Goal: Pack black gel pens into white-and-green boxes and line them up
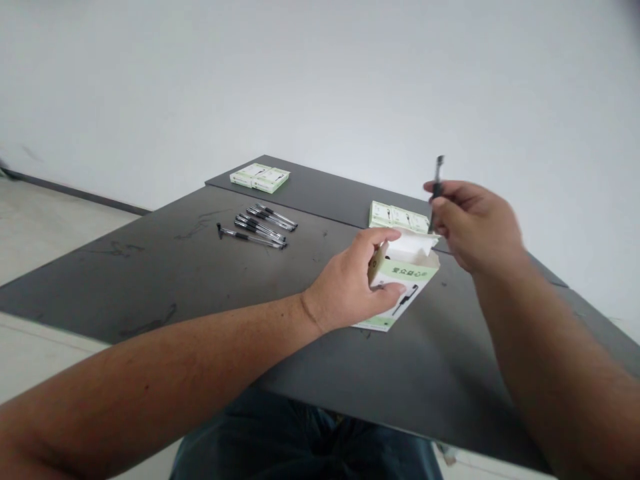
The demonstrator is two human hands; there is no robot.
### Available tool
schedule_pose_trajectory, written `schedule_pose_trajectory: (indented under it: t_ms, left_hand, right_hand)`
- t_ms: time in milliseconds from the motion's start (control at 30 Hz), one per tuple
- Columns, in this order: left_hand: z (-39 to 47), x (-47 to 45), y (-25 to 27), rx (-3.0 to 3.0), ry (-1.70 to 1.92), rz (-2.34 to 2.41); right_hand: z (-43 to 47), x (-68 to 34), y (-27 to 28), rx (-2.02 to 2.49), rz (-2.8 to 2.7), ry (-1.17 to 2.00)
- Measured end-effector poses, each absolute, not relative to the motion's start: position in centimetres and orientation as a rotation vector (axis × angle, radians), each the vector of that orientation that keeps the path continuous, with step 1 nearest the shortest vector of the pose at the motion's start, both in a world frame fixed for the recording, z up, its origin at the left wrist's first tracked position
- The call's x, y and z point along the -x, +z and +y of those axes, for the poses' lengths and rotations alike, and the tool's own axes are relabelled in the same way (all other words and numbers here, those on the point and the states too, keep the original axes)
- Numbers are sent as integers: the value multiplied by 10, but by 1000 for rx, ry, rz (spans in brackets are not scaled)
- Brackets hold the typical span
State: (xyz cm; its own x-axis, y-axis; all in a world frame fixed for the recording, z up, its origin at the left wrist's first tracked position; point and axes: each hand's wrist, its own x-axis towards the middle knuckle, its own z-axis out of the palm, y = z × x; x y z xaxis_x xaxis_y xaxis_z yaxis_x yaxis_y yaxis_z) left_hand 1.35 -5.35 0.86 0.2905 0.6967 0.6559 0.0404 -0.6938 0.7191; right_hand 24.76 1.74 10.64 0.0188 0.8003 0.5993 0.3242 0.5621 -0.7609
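Left hand [345, 283]: fingers clamp the open carton [413, 280], tilted.
Right hand [477, 223]: fingers pinch one pen [438, 181], near-upright, near the carton's raised flap [407, 248].
Loose pens [260, 230]: on the bench [200, 280], left of the carton.

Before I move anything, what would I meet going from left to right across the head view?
Loose pens, left hand, open box gripped by it, right hand with a raised black-gripped pen.
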Motion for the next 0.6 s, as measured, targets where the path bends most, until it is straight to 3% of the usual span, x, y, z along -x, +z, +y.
schedule_pose_trajectory:
  t_ms: [100, 233, 600]
  left_hand:
    - [-50, -13, 6, -1975, 1444, 655]
    - [-48, -13, 4, -1967, 1447, 637]
    - [-44, -8, -1, -1958, 1491, 585]
  right_hand:
    - [-24, -245, 133, 847, -1338, 466]
    - [-68, -228, 153, 771, -1432, 413]
    - [-82, -208, 147, 665, -1543, 560]
